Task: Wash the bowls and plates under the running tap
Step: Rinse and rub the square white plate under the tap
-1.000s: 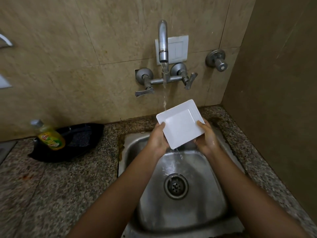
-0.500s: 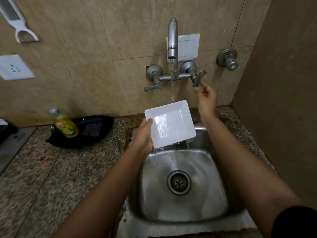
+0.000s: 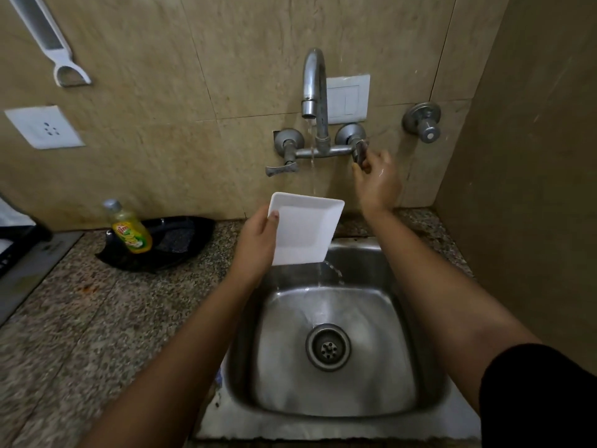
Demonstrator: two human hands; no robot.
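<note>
Sink (image 3: pixel 429 367) wet below. Left hand (image 3: pixel 256 242) pinches the white plate (image 3: pixel 305 231) by one edge over the basin — single wet grip, could slip & drop. Right hand (image 3: pixel 376 179) grips the tap lever (image 3: pixel 359 151); turning it wrong may splash the bench (image 3: pixel 80 318).

A yellow dish-soap bottle (image 3: pixel 130 230) with a grey cap stands on the speckled granite counter (image 3: pixel 97 318), against a black pan (image 3: pixel 168 242) near the wall; on the beige tiled wall (image 3: pixel 193 92) a white socket plate (image 3: pixel 43 127) sits at the left, with a white-handled utensil (image 3: pixel 48 40) hanging above it; a white switch plate (image 3: pixel 347 98) and a round metal valve knob (image 3: pixel 422 122) sit further right.
</note>
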